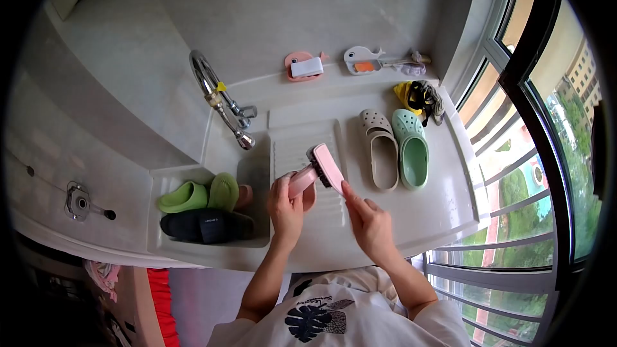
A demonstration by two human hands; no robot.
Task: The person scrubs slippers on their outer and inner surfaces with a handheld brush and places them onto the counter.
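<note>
In the head view, my left hand [285, 211] grips a pink slipper [303, 182] above the ribbed part of the sink counter. My right hand [371, 220] is closed around the lower end of a pink scrub brush [330, 166]. Its dark bristles face left and meet the slipper, or nearly so; the exact contact is hard to see. My left fingers cover part of the slipper. Left of my hands, a pair of green slippers [223, 191] and a black slide [207, 226] lie in the sink basin, where a pink piece is partly hidden.
A chrome faucet [222, 99] stands over the basin [252, 166]. On the right of the counter are a beige clog [384, 162] and a mint clog [414, 162], with a yellow-and-black bundle [419, 97] behind. Two whale-shaped soap dishes, pink [290, 69] and white [351, 54], sit along the back ledge.
</note>
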